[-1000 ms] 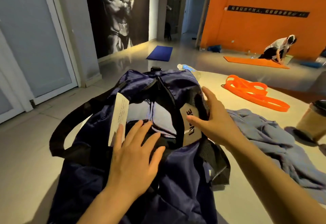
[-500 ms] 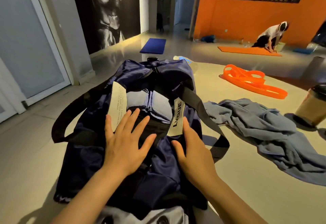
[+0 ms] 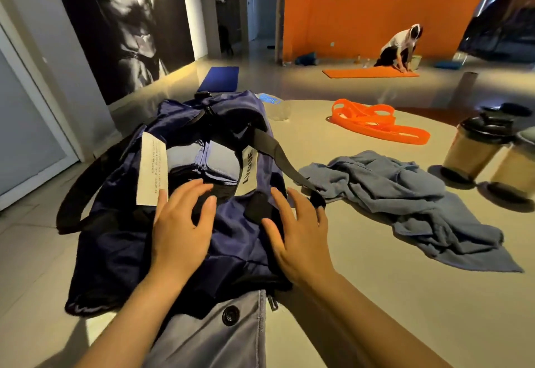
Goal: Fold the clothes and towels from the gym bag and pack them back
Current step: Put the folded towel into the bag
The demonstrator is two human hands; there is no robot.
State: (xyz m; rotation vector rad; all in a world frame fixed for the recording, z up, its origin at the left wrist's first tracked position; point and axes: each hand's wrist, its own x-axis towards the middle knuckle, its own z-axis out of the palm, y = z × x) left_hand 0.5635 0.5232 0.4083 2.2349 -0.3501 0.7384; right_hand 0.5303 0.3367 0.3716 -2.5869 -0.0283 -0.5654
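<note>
A navy gym bag [image 3: 121, 240] lies open on the round beige table [image 3: 376, 295]. Folded blue-grey cloth [image 3: 214, 159] shows inside its opening, between two white labels. My left hand [image 3: 182, 223] rests flat on the near part of the bag with fingers spread toward the opening. Just to its right, my right hand [image 3: 298, 234] lies with straight fingers on the bag's right side, by a black strap patch. A crumpled grey-blue towel [image 3: 405, 202] lies unfolded on the table to the right of the bag. A black bag strap [image 3: 278, 153] trails onto it.
Orange resistance bands [image 3: 376, 124] lie at the table's far side. Two shaker bottles [image 3: 474, 147] stand at the right edge. A clear water bottle [image 3: 275, 107] lies behind the bag. Further back a person [image 3: 399, 49] kneels on an orange mat. A grey buttoned garment [image 3: 220, 333] is at the table's near edge.
My right hand moved from the bag's right rim down onto its near right side. The left hand stayed on the bag. The view shifted back, showing more table.
</note>
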